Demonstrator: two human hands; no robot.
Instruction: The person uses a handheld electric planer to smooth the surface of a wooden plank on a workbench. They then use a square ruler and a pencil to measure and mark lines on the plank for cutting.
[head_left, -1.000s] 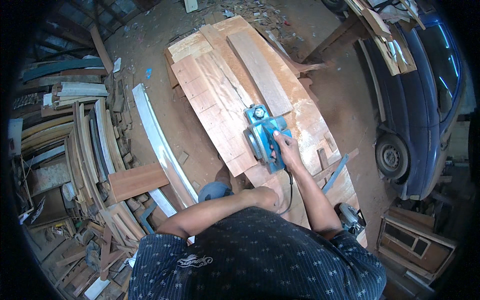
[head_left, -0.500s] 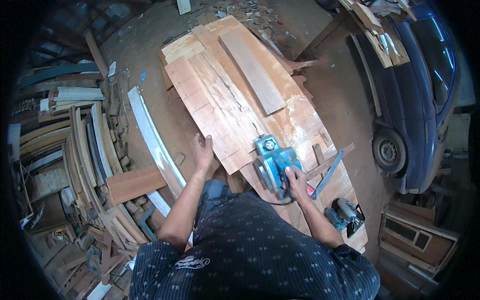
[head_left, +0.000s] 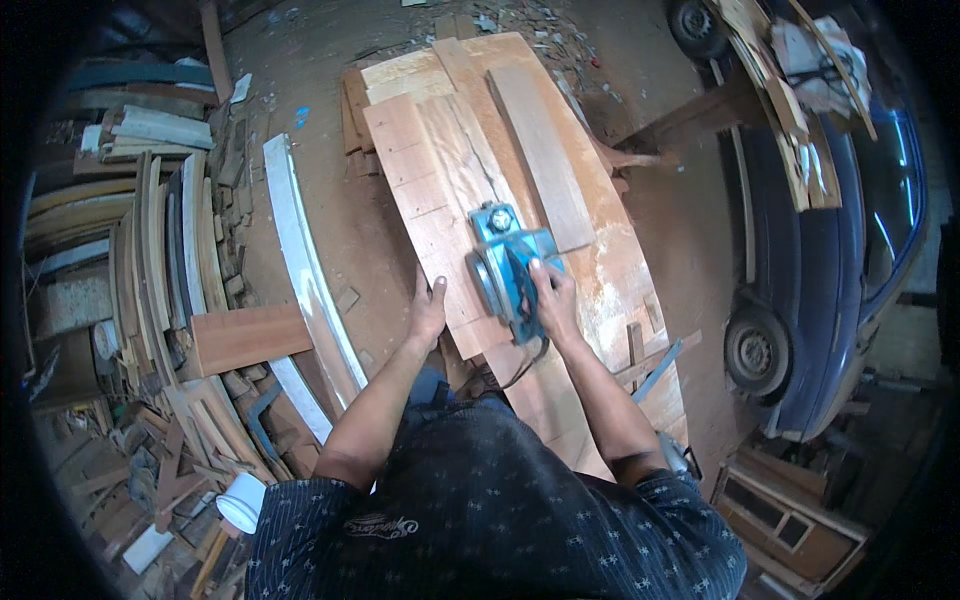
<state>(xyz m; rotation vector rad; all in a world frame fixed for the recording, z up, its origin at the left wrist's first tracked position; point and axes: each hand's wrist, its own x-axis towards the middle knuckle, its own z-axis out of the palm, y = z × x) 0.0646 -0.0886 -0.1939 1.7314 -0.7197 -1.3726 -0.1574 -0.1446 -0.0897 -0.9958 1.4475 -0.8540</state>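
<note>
A blue electric hand planer (head_left: 508, 262) rests on the near part of a wooden board (head_left: 410, 170) with crosswise marks and a long dark crack. My right hand (head_left: 553, 298) is closed round the planer's handle, and a black cord trails from its near end. My left hand (head_left: 427, 312) is at the board's left edge, its thumb against the rim and its other fingers partly hidden along the side. Under the board is a wide wooden worktop (head_left: 610, 260) dusted with shavings. A loose plank (head_left: 540, 160) lies right of the planer.
A blue metal square (head_left: 658, 370) and wood offcuts lie at the worktop's right side. Stacked timber (head_left: 165, 240) fills the left, beside a long pale strip (head_left: 305, 260). A dark blue car (head_left: 815, 270) stands at the right, with planks (head_left: 775, 95) jutting nearby.
My right hand has pushed the planer forward and left along the board. My left hand, earlier open by the edge, has come onto the board's side. The view has shifted.
</note>
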